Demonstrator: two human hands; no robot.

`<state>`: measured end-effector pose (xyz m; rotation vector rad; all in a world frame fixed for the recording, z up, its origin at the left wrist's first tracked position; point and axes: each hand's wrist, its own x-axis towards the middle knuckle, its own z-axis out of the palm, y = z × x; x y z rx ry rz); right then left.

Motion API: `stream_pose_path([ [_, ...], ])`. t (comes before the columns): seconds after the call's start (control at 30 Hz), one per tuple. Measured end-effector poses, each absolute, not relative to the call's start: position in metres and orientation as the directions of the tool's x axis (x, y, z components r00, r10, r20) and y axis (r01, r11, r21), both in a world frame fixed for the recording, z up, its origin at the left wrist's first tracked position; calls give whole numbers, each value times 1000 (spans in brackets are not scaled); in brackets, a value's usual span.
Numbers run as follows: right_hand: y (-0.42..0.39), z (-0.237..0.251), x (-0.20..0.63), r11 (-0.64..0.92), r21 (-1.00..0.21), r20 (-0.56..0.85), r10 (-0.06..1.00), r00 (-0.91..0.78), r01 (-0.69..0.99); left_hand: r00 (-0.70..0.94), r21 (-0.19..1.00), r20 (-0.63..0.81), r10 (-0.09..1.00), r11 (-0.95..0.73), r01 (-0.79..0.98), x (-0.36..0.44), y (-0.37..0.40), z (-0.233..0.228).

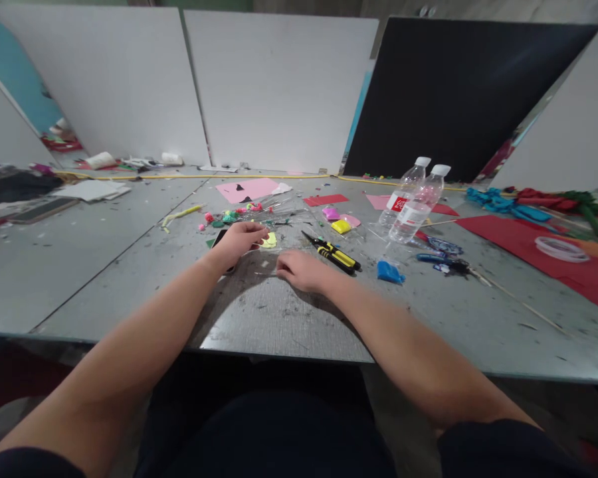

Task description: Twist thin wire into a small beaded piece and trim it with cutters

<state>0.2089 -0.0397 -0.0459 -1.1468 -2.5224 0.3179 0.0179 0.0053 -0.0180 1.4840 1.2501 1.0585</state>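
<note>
My left hand (244, 240) is over the table with its fingertips drawn together; what they hold, if anything, is too small to make out. Just beyond those fingertips lies a pale yellow piece (270, 240), and a dark flat object (221, 237) is partly hidden under the hand. My right hand (301, 271) rests low on the table, fingers curled. From its fingertips a thin pale stick-like piece (265, 273) points left. Right behind this hand lie yellow-and-black pliers (333, 253), jaws toward the far left.
Two plastic bottles (408, 216) stand at right, near a blue packet (390, 271) and blue-handled pliers (441, 261). Yellow (341, 226) and magenta (331, 213) packets, coloured pom-poms (229, 216) and pink paper (246, 190) lie farther back. Red sheets (518, 245) cover the right side.
</note>
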Motion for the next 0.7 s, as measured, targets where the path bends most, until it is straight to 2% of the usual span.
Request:
stream_pose_path([
  [0.4, -27, -51, 219, 626, -410, 296, 779, -552, 664, 107, 969, 58, 993, -81, 233, 20, 1, -13],
  [0.57, -8, -52, 239, 417, -326, 324, 892, -314, 848, 177, 961, 46, 983, -92, 260, 17, 7, -19],
  [0.7, -1, -53, 247, 349, -237, 256, 923, -288, 907, 339, 869, 122, 933, -265, 419, 16, 9, -24],
])
